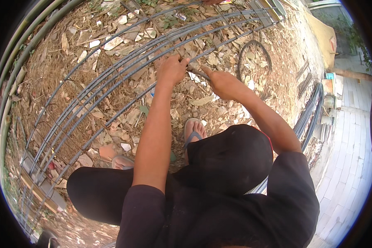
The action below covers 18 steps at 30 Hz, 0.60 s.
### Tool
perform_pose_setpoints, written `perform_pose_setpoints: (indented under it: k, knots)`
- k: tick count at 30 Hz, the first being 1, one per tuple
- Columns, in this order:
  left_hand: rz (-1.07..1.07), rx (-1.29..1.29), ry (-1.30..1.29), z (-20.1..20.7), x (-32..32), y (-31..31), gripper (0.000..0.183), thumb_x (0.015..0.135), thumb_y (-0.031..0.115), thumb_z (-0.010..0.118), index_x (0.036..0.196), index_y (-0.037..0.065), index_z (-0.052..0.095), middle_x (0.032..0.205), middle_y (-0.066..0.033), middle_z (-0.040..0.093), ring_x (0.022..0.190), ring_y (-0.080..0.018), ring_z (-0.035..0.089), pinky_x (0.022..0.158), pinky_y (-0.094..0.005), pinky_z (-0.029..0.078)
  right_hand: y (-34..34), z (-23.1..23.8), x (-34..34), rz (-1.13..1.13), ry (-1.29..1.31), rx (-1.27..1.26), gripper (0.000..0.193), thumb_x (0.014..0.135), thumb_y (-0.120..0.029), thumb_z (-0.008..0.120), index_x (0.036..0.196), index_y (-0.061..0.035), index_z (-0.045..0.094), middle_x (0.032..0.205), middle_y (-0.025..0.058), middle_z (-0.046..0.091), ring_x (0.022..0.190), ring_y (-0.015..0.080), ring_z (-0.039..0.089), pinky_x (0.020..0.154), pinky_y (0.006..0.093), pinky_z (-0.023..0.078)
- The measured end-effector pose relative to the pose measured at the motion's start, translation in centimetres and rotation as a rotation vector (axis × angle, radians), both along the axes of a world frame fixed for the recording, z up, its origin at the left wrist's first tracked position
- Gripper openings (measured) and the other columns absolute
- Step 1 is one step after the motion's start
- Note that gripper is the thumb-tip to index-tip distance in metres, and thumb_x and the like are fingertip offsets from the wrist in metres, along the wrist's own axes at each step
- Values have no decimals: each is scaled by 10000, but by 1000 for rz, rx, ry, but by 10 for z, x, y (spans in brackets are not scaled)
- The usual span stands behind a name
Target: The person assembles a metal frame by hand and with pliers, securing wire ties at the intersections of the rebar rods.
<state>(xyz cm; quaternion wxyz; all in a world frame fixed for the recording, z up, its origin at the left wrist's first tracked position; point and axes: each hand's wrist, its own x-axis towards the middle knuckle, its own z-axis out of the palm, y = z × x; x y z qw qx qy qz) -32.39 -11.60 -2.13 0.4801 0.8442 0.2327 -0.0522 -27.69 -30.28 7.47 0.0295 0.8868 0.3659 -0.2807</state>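
A long cage of grey steel rebar [130, 68] arcs across the ground in front of me, with thin square ties crossing its lengthwise bars. My left hand [172, 71] is closed over the nearest bar, around the middle of the cage; its fingertips are partly hidden. Just to the right, my right hand [224, 84] grips a slim dark metal rod [199, 73], its forefinger stretched along it. The rod's far end points at the bar beside my left thumb. Whether it touches a tie there is too small to tell.
Supports hold the cage at its right end [266, 14] and left end [43, 188]. Bamboo poles [18, 53] curve along the left. A black loop [240, 62] lies on leaf-strewn, rubble-covered ground. Loose steel rods [312, 109] lie right, before a pale block wall [345, 153].
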Motion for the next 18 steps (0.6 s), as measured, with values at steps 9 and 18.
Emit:
perform_pose_setpoints:
  k: [9,18]
  knots:
    - [-28,12,-76,-17,4,7,527,933,492,650,852,-28,692,818,-213,689,785,-359,674,758,-460,498,-5,-10,4,-43,53,81,441,941,-184,612,1318,33,541,947,283,684,961,444,663,853,520,513]
    - [46,-569,-26,0,-1,16,288,988,292,654,1079,25,712,933,-88,729,781,-188,719,670,-321,557,-15,-22,5,-119,79,152,359,913,-225,672,1149,41,618,909,275,690,924,429,679,844,511,517]
